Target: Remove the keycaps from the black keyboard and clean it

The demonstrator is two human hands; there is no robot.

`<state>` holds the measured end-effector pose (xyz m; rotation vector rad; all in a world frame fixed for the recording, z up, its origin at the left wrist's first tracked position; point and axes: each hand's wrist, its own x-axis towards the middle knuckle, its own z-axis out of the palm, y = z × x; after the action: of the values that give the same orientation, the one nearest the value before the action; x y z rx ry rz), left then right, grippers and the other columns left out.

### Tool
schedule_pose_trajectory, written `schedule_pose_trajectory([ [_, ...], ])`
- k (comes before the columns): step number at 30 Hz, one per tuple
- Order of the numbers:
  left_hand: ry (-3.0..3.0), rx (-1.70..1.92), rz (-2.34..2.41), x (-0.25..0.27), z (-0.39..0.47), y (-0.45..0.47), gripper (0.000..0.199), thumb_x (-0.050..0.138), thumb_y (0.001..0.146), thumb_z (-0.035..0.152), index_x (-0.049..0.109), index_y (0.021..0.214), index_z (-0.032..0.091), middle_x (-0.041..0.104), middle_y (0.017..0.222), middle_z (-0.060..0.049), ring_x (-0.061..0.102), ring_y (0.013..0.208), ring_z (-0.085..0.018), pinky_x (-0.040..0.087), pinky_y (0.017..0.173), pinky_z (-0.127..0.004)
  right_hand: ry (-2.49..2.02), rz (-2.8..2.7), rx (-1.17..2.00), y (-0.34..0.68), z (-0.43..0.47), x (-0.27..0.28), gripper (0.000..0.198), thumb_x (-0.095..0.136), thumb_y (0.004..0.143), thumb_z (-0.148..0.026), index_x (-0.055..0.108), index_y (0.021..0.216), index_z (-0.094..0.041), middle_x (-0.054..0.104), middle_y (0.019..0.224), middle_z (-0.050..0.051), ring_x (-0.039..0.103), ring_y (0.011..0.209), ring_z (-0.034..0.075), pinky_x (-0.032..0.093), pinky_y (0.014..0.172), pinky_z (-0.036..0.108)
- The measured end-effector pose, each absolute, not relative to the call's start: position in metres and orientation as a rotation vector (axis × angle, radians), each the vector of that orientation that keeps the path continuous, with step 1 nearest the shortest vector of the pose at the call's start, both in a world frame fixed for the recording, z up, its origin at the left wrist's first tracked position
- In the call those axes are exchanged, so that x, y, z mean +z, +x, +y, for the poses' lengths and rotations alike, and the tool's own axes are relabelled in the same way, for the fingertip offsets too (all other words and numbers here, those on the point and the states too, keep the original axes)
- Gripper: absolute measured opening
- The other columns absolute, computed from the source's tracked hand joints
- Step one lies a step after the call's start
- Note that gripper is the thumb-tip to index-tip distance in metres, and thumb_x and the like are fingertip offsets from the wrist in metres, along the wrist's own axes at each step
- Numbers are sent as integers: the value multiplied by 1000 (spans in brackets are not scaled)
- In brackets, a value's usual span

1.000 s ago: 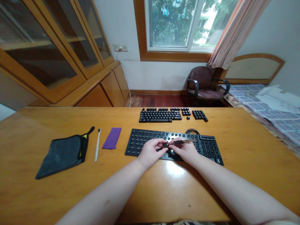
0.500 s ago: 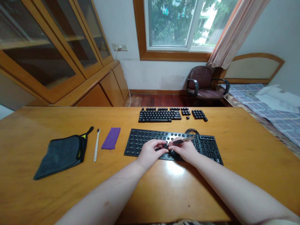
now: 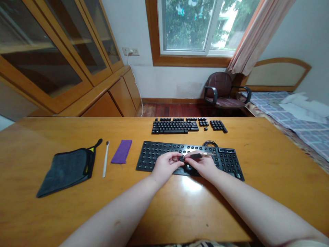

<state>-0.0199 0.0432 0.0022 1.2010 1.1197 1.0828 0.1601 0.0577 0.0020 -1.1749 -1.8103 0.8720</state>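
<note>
My left hand (image 3: 168, 165) pinches a small black piece (image 3: 181, 158), which looks like a keycap, above the middle of the keyboard base (image 3: 151, 161). In my right hand (image 3: 204, 164) is a slim pen-like tool (image 3: 197, 156) with a dark grip and a lighter rear end. It lies nearly level, its tip end pointing left at the black piece. Fingers partly hide both the piece and the tip. The base lies flat on the desk, its keycaps off and rows of key stems bare. Behind it, the loose black keycaps (image 3: 174, 127) stand laid out in keyboard order.
On the wooden desk (image 3: 164, 212), left of the base, lie a purple cloth (image 3: 121, 152), a white toothbrush (image 3: 105, 161) and a folded grey cloth (image 3: 68, 171). A coiled cable (image 3: 210, 143) sits behind the base. Beyond the desk stands a chair (image 3: 222, 91).
The pen-like tool has tilted slightly in my right hand, its rear end a little lower. Both hands stay almost in place, still close together over the keyboard base.
</note>
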Motion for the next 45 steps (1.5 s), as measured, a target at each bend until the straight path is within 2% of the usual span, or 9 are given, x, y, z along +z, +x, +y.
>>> schedule_pose_trajectory([
  [3, 1171, 1089, 1118, 4, 42, -19, 29, 75, 58, 16, 67, 85, 14, 67, 74, -1, 64, 72, -15, 55, 77, -33, -1161, -1792, 922, 159, 58, 3, 14, 65, 76, -33, 70, 80, -21, 70, 79, 4, 66, 75, 19, 54, 72, 33],
  [7, 1180, 1116, 1154, 5, 40, -18, 28, 75, 57, 15, 67, 84, 14, 65, 72, -1, 63, 70, -14, 55, 77, -31, -1128, -1764, 977, 158, 60, 4, 18, 66, 75, -33, 71, 88, -22, 71, 82, 4, 66, 77, 19, 54, 73, 33],
  [15, 1295, 1137, 1191, -4, 41, -19, 28, 76, 57, 20, 68, 84, 15, 64, 77, -2, 61, 71, -14, 54, 75, -30, -979, -1897, 927, 160, 67, 3, 16, 67, 76, -34, 73, 88, -25, 71, 81, 3, 65, 76, 18, 52, 73, 32],
  [22, 1616, 1104, 1240, -1, 40, -23, 25, 76, 61, 23, 66, 83, 17, 62, 80, -3, 60, 71, -14, 53, 71, -30, -827, -1854, 953, 160, 63, 4, 15, 63, 80, -30, 71, 91, -23, 70, 82, 4, 65, 77, 17, 53, 73, 33],
  [29, 1777, 1110, 1179, -5, 40, -23, 18, 68, 70, 19, 59, 86, 18, 61, 85, -2, 59, 74, -13, 51, 72, -29, -797, -1845, 802, 159, 60, 7, 7, 70, 74, -26, 72, 80, -23, 72, 79, 4, 66, 75, 18, 54, 73, 33],
  [34, 1684, 1048, 1077, -4, 41, -24, 31, 71, 67, 18, 60, 97, 18, 62, 95, -4, 59, 78, -13, 51, 76, -29, -843, -1779, 799, 158, 60, 6, 5, 71, 73, -25, 72, 76, -22, 72, 75, 4, 67, 72, 19, 55, 72, 33],
  [38, 1557, 999, 1006, -3, 42, -24, 32, 67, 72, 19, 61, 103, 18, 62, 100, -6, 60, 80, -13, 52, 78, -29, -872, -1749, 820, 158, 59, 7, 5, 69, 75, -25, 72, 74, -21, 71, 74, 5, 66, 71, 19, 55, 69, 33],
  [45, 1439, 1000, 1015, -4, 42, -21, 41, 68, 68, 17, 58, 108, 16, 62, 92, -4, 61, 73, -10, 52, 74, -25, -827, -1760, 827, 158, 61, 3, 4, 70, 73, -25, 71, 73, -22, 71, 73, 4, 66, 73, 19, 54, 72, 34],
])
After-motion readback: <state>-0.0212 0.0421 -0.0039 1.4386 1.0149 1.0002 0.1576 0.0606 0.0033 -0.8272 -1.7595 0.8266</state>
